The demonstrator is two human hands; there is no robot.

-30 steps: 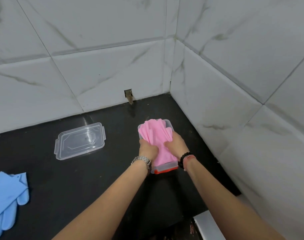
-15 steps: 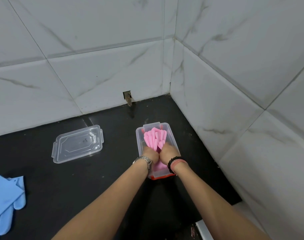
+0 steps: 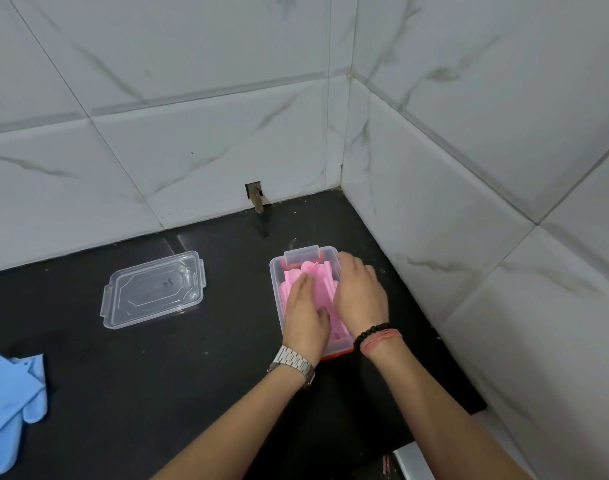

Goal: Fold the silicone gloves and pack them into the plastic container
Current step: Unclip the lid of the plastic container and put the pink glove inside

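Observation:
A clear plastic container (image 3: 276, 271) with an orange base edge stands on the black counter near the right wall. Folded pink silicone gloves (image 3: 320, 278) lie inside it. My left hand (image 3: 305, 317) rests flat on the pink gloves, fingers spread, pressing down. My right hand (image 3: 360, 292) lies flat on them beside it, fingertips at the container's far right corner. Blue silicone gloves (image 3: 8, 407) lie on the counter at the far left edge.
The container's clear lid (image 3: 153, 289) lies upside up on the black counter (image 3: 157, 375) to the left. White marble-look tiled walls meet in a corner behind and to the right. A small wall opening (image 3: 255, 195) sits behind the container.
The pink gloves went from bunched above the container to lying down inside it. Both hands changed from gripping them to lying flat on top of them.

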